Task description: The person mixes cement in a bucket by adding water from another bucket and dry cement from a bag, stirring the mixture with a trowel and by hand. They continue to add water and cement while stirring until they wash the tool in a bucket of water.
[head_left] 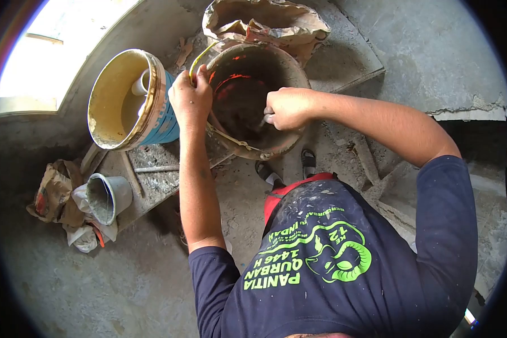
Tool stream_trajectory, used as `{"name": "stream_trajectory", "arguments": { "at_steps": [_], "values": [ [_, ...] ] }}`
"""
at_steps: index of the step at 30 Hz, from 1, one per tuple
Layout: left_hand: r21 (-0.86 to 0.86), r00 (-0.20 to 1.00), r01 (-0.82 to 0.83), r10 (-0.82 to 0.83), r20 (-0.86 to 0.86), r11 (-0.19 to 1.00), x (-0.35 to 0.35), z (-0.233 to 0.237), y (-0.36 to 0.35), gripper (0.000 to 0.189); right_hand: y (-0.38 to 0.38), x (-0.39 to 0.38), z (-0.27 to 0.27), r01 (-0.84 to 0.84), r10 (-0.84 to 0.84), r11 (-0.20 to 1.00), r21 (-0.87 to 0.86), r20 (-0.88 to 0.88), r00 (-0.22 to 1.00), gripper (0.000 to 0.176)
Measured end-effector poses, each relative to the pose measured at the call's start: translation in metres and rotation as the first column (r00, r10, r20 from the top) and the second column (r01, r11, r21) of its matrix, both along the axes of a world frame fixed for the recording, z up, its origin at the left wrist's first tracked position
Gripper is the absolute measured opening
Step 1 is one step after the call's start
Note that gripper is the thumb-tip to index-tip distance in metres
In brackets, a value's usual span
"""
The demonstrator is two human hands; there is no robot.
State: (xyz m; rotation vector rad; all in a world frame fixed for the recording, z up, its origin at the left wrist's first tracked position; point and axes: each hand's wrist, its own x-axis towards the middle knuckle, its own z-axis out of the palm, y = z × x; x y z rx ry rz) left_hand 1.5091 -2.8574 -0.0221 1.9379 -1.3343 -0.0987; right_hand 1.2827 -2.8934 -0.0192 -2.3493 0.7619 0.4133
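Note:
A large mortar-stained bucket (293, 79) stands in front of me, its inside dark with reddish-orange patches on the wall. My left hand (190, 101) is closed around the yellow-sleeved bucket handle (200, 56) at the left of the rim. Inside the mouth, near the right wall, my right hand (290, 110) is closed in a fist. A small grey end shows below its fingers; the rest of what it grips is hidden in the dark. Grey wet-looking material seems to lie at the bottom of the bucket.
A blue-and-white pail (162, 115) with a white cup (141, 83) inside tilts at the left. Below it are a small grey bucket (110, 197), crumpled bags (56, 188) and a board (158, 180) with sticks. An open paper sack (310, 28) stands behind the large bucket.

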Motion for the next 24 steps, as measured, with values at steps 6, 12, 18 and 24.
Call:
{"name": "stream_trajectory", "arguments": {
  "at_steps": [6, 12, 18, 24],
  "values": [
    [0.022, 0.999, -0.014, 0.015, -0.045, 1.000, 0.028, -0.026, 0.007, 0.044, -0.022, -0.011, 0.023, 0.250, -0.295, 0.927, 0.281, 0.130, 0.947, 0.034],
    [0.287, 0.811, 0.027, 0.147, -0.566, 0.958, 0.029, -0.019, 0.054, 0.042, -0.015, -0.046, 0.032, 0.305, -0.295, 0.946, -0.108, 0.099, 0.950, 0.028],
    [-0.080, 0.303, -0.180, -0.022, -0.953, 0.980, -0.005, -0.040, 0.134, 0.041, 0.006, -0.081, 0.019, 0.323, -0.273, 0.921, -0.217, 0.231, 0.934, 0.031],
    [-0.037, 0.377, -0.484, 0.170, -0.910, 0.874, -0.054, -0.039, 0.232, 0.036, 0.017, -0.090, -0.003, 0.212, -0.187, 0.977, 0.005, 0.491, 0.851, 0.029]
  ]
}}
